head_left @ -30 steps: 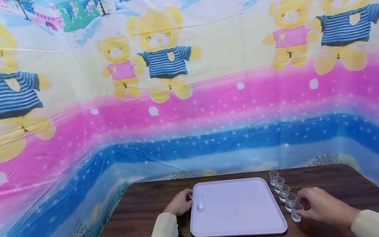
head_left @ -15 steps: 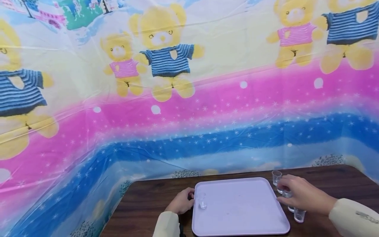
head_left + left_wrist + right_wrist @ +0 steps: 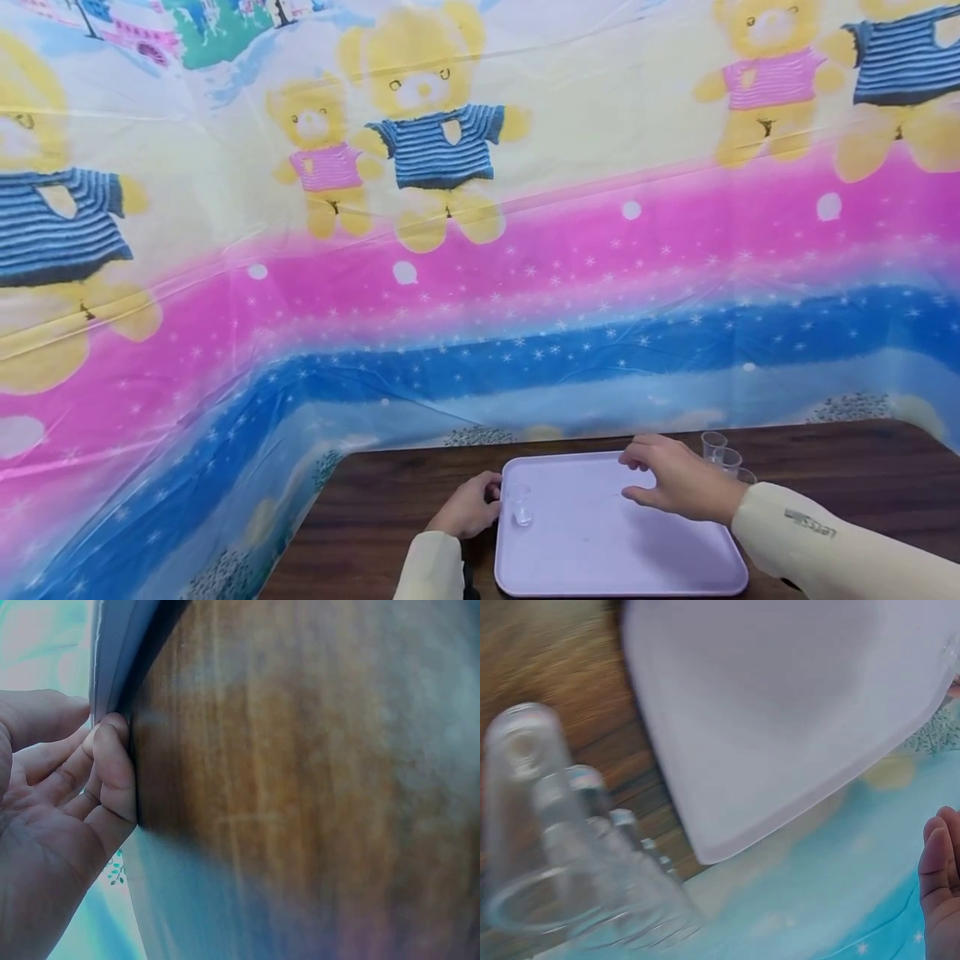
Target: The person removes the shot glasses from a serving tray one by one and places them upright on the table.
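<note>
A pale lilac tray point(image 3: 592, 550) lies on the dark wooden table. My left hand point(image 3: 463, 507) grips its left rim; in the left wrist view the thumb and curled fingers point(image 3: 112, 769) pinch the tray edge point(image 3: 112, 660). One small clear shot glass point(image 3: 522, 507) stands on the tray near that rim. Over the tray's right half hovers my right hand point(image 3: 682, 482), thumb and fingers apart with nothing between them. Behind its wrist a row of several clear shot glasses point(image 3: 714, 448) is partly hidden; the right wrist view shows these glasses point(image 3: 540, 825) beside the tray, blurred.
The wooden table point(image 3: 382, 508) has its far edge close to a hanging cloth point(image 3: 450, 358) printed with bears and snowflakes. The right forearm's cream sleeve point(image 3: 810, 533) crosses above the table's right side.
The right hand has moved left from the nearest glass of the row, past the other glasses, to above the tray. The left hand stays at the rim. The head view has shifted slightly.
</note>
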### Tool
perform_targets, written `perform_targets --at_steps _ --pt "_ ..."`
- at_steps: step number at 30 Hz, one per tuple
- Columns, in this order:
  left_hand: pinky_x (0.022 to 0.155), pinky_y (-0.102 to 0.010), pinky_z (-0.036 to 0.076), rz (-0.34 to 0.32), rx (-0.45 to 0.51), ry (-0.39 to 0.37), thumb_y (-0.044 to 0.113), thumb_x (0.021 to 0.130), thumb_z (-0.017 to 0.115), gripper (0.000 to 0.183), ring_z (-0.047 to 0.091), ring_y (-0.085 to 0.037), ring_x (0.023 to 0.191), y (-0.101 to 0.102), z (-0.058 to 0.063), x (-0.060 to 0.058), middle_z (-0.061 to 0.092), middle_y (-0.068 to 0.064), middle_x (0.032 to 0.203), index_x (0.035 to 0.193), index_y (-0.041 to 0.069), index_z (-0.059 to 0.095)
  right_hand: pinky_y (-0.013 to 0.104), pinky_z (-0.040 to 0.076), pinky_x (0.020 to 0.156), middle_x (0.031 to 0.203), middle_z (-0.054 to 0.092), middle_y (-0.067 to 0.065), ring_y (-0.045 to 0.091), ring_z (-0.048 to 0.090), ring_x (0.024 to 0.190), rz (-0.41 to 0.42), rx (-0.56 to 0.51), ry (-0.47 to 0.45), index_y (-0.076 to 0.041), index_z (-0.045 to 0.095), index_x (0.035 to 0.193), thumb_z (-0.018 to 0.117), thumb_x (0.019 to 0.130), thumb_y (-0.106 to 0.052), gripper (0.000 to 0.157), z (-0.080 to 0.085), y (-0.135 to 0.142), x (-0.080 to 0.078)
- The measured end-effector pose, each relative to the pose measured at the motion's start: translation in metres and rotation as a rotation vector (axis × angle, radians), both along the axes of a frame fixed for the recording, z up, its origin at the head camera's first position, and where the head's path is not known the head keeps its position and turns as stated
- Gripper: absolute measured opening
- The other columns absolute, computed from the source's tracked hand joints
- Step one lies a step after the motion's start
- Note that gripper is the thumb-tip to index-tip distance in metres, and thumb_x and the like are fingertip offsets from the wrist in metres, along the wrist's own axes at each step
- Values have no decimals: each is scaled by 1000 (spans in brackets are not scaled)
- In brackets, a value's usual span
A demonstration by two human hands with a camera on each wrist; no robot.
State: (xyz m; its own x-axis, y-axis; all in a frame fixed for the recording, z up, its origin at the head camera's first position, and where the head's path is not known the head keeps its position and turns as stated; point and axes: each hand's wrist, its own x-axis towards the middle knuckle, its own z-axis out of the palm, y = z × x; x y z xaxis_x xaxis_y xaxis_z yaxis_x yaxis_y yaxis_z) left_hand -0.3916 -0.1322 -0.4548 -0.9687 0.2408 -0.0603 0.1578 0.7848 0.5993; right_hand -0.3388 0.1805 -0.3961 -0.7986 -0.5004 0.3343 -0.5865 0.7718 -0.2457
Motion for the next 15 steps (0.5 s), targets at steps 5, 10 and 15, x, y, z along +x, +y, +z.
perform_targets --at_steps 5,10,15 --pt "55 -29 39 -1 -5 -1 12 81 57 36 47 -14 63 0 1 0 47 2 81 115 8 48 24 43 66 86 48 -16 1 48 78 9 -12 -8 -23 58 95 58 69 -57 43 0 -15 -9" --pt "59 -29 38 -6 -11 16 12 81 57 35 46 -13 67 0 2 1 47 2 81 115 8 48 25 43 67 87 48 -17 2 48 79 36 -33 -13 -24 58 96 56 69 -58 44 1 -27 -14" --pt "58 -29 38 -3 -2 11 11 81 57 35 46 -13 66 -1 2 2 47 2 80 114 7 48 25 43 68 89 49 -17 1 47 80 72 -71 -57 -23 58 99 57 70 -56 44 1 -41 -21"
